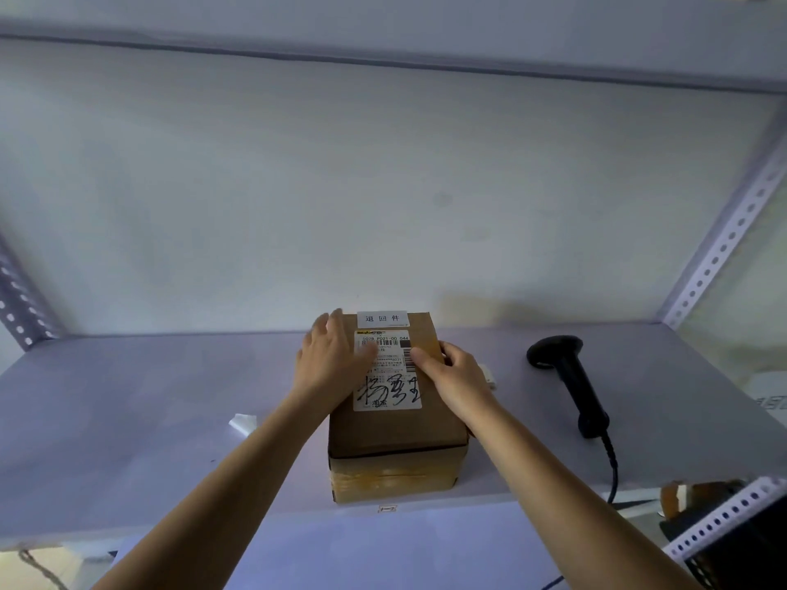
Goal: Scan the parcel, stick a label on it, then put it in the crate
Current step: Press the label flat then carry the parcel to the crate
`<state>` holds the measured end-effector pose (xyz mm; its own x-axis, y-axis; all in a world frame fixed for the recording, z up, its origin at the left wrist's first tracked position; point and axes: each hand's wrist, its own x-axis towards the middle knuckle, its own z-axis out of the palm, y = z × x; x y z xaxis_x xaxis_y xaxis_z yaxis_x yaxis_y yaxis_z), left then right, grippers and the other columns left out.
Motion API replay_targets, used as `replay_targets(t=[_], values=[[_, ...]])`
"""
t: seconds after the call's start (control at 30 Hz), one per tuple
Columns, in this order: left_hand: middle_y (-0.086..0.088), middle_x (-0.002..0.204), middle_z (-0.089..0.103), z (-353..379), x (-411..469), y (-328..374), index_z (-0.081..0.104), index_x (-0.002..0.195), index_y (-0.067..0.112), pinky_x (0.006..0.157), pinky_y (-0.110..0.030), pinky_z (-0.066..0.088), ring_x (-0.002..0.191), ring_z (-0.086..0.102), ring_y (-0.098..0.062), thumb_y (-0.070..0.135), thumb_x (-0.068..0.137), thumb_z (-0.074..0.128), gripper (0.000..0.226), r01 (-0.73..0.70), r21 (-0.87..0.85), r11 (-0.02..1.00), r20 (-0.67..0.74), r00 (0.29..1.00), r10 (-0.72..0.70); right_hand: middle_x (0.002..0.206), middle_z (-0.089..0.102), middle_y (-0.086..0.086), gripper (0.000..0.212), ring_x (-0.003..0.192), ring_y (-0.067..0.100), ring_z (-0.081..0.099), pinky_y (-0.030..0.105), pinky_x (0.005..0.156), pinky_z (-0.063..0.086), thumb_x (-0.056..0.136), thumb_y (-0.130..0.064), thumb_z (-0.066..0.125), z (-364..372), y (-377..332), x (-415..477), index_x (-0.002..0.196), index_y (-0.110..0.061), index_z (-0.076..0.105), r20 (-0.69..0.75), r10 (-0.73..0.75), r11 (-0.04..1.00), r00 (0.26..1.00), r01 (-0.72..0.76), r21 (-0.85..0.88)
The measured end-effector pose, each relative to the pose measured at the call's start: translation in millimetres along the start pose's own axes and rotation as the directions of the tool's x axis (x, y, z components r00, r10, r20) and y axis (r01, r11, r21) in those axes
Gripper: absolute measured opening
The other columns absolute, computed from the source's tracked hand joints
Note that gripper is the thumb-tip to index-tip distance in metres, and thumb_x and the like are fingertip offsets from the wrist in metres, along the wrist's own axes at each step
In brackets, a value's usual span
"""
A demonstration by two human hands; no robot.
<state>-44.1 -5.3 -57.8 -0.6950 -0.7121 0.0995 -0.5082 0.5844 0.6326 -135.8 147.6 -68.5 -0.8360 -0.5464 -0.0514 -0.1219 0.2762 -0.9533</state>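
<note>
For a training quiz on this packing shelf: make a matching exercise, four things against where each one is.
Things:
1. parcel
2. scanner
3. small white label
4. left hand

Places:
A. lying on the shelf, right of the box
B. at the far edge of the box top
C. flat on the box top, left side
D. mid-shelf, under both hands

Pairs: 1-D, 2-A, 3-B, 4-C

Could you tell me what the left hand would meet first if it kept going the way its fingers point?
Probably the small white label at the parcel's far edge, then the wall; the left hand lies flat on the parcel's top, though depth is unclear.
</note>
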Motion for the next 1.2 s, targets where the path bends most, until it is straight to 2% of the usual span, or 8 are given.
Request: replay_targets(t=[0.07,0.17,0.3,0.43,0.6,0.93,1.07,1.2], values=[[-0.008,0.157,0.028,0,18,10,0.022,0.15,0.015,0.114,-0.049,0.025,0.143,0.027,-0.029,0.048,0.085,0.05,0.078,-0.043,0.082,0.996,0.022,0.999,0.041,0.094,0.074,-0.007,0.037,0.078,0.012,0.072,0.024,0.062,0.056,0.086,-0.049,0.062,0,0,0,0.113,-0.024,0.063,0.006,0.004,1.0,1.0,-0.004,0.013],[-0.008,0.151,0.04,2,39,20,0.035,0.145,0.015,0.113,-0.047,0.025,0.139,0.033,-0.027,0.041,0.086,0.045,0.066,-0.064,0.153,0.986,0.057,0.997,0.056,0.096,0.073,-0.007,0.04,0.078,0.009,0.071,0.018,0.058,0.052,0.086,-0.05,0.062,-1,-1,-1,0.116,-0.024,0.061,0.01,-0.009,1.0,1.0,0.009,0.006],[-0.008,0.126,0.059,5,48,21,0.056,0.124,0.015,0.098,-0.042,0.036,0.119,0.049,-0.027,0.028,0.088,0.039,0.042,-0.052,0.125,0.991,0.067,0.997,0.044,0.105,0.072,-0.001,0.046,0.085,0.014,0.071,0.023,0.063,0.056,0.086,-0.05,0.062,-1,3,-1,0.122,-0.021,0.059,0.008,0.007,1.0,1.0,-0.007,0.019],[-0.004,0.104,0.063,7,48,17,0.059,0.103,0.016,0.085,-0.039,0.042,0.101,0.054,-0.026,0.02,0.085,0.038,0.028,-0.084,0.085,0.993,0.037,0.996,0.081,0.099,0.073,-0.004,0.043,0.08,0.01,0.072,0.018,0.058,0.055,0.086,-0.049,0.063,-1,3,-3,0.119,-0.022,0.061,0.01,0.0,0.999,1.0,0.0,0.035],[-0.003,0.102,0.065,6,45,17,0.059,0.098,0.016,0.087,-0.042,0.048,0.098,0.057,-0.027,0.013,0.082,0.041,0.024,-0.103,0.009,0.995,-0.035,0.994,0.103,0.102,0.074,-0.001,0.039,0.086,0.017,0.072,0.04,0.078,0.061,0.086,-0.047,0.064,0,4,-2,0.116,-0.021,0.063,0.011,0.001,0.999,1.0,-0.002,0.046],[-0.002,0.102,0.067,6,43,13,0.064,0.089,0.016,0.087,-0.047,0.049,0.099,0.058,-0.027,0.013,0.089,0.047,0.017,-0.167,-0.086,0.982,-0.114,0.981,0.157,0.104,0.074,-0.001,0.039,0.087,0.017,0.072,0.038,0.078,0.06,0.086,-0.045,0.064,0,2,-4,0.117,-0.02,0.063,0.002,0.011,0.999,1.0,-0.011,0.04],[-0.004,0.104,0.067,6,42,13,0.067,0.091,0.013,0.09,-0.046,0.046,0.104,0.054,-0.026,0.015,0.09,0.05,0.016,-0.191,-0.081,0.978,-0.16,0.971,0.177,0.101,0.074,-0.001,0.03,0.086,0.018,0.072,0.043,0.081,0.059,0.086,-0.044,0.065,0,1,-3,0.109,-0.025,0.064,-0.012,0.011,1.0,1.0,-0.011,0.02],[-0.004,0.104,0.066,7,42,13,0.067,0.092,0.012,0.09,-0.046,0.047,0.103,0.054,-0.026,0.015,0.092,0.049,0.018,-0.201,-0.09,0.975,-0.166,0.969,0.184,0.102,0.074,-0.002,0.039,0.086,0.017,0.072,0.041,0.08,0.06,0.086,-0.045,0.064,0,-1,-5,0.116,-0.02,0.063,-0.011,0.011,1.0,1.0,-0.011,0.005]])
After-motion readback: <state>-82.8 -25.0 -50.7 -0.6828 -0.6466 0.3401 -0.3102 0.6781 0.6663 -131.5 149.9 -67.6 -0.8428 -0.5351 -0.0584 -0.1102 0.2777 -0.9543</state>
